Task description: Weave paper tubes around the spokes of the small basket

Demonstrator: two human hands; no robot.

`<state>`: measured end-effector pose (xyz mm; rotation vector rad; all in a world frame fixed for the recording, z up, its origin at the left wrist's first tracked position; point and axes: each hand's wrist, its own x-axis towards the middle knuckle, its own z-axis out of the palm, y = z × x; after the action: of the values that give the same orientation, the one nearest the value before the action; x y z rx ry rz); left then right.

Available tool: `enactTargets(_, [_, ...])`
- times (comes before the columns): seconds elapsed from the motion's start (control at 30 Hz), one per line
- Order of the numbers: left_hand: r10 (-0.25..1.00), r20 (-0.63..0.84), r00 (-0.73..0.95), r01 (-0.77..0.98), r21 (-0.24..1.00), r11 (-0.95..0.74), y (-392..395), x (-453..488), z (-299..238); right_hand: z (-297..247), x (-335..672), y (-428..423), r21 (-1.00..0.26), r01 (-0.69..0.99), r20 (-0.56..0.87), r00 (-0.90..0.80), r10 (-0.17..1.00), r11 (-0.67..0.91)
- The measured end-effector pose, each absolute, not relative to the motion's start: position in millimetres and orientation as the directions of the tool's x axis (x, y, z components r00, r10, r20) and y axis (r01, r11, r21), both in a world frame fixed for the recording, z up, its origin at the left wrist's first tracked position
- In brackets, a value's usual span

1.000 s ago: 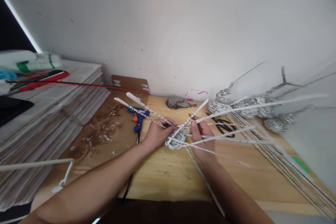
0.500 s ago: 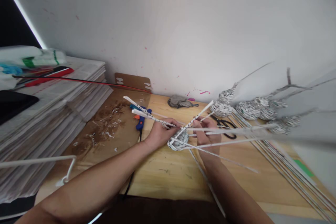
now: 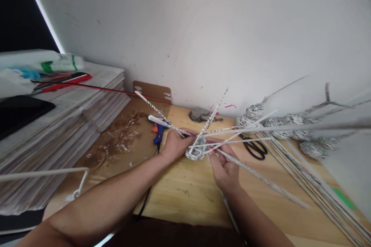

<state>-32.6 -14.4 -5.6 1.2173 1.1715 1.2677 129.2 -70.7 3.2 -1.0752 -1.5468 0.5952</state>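
A small woven ball of rolled newspaper tubes (image 3: 196,152) sits above the wooden table (image 3: 185,189), with long paper sticks (image 3: 255,130) fanning out from it. My left hand (image 3: 175,146) is closed around the ball's left side and pins a stick there. My right hand (image 3: 223,166) is closed on one stick (image 3: 261,177) that runs down to the right, just right of the ball.
A blue glue gun (image 3: 158,131) with a black cord lies behind my left hand. Black scissors (image 3: 255,148), several woven paper balls (image 3: 278,131) and a bundle of long tubes (image 3: 313,185) are at the right. A tall newspaper stack (image 3: 58,123) fills the left; a wall stands close behind.
My right hand has dropped from behind the ball to its near right side, bending a stick downward. The loose sticks have swung upward. The view has shifted slightly right.
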Motion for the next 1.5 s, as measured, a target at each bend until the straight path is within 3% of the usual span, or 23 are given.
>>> enactTargets(0.17, [0.994, 0.105, -0.025, -0.009, 0.994, -0.106, -14, -34, -7, 2, 133, -67, -0.497, 0.664, 0.655, -0.135, 0.743, 0.559])
enactTargets(0.37, [0.994, 0.105, -0.042, -0.039, 0.994, -0.107, -11, -36, -6, 3, 139, -65, -0.317, 0.783, 0.65, -0.231, 0.724, 0.534])
enactTargets(0.43, [0.993, 0.111, -0.039, -0.02, 0.993, -0.112, -10, -37, -5, 3, 139, -66, -0.371, 0.776, 0.615, -0.206, 0.761, 0.51])
enactTargets(0.67, [0.992, 0.121, -0.021, 0.017, 0.992, -0.121, -11, -38, -2, -1, 135, -66, -0.74, 0.611, 0.325, -0.041, 0.945, 0.281])
enactTargets(0.8, [0.993, 0.113, -0.025, 0.031, 0.993, -0.112, -10, -39, -5, 2, 136, -61, -0.976, 0.216, 0.004, -0.093, 0.996, 0.024])
enactTargets(0.87, [0.993, 0.115, -0.028, 0.022, 0.993, -0.115, -8, -41, -9, 8, 140, -57, -0.979, -0.039, -0.19, -0.182, 0.965, -0.2])
enactTargets(0.93, [0.994, 0.105, -0.04, -0.02, 0.994, -0.105, -6, -41, -13, 15, 144, -54, -0.919, -0.171, -0.302, -0.273, 0.914, -0.355])
enactTargets(1.0, [0.995, 0.08, -0.055, -0.061, 0.995, -0.083, -3, -42, -16, 20, 149, -53, -0.902, -0.152, -0.335, -0.343, 0.877, -0.404])
enactTargets(1.1, [0.996, 0.055, -0.068, -0.108, 0.992, -0.062, -2, -41, -14, 19, 151, -53, -0.947, -0.054, -0.271, -0.396, 0.877, -0.317])
enactTargets(1.37, [0.986, 0.163, -0.032, 0.035, 0.986, -0.162, -14, -37, -9, -5, 125, -59, -0.98, 0.041, -0.2, -0.145, 0.969, -0.196])
enactTargets(1.5, [0.975, 0.22, -0.005, 0.072, 0.973, -0.22, -17, -34, -10, -6, 118, -62, -0.963, -0.035, -0.259, -0.176, 0.95, -0.269])
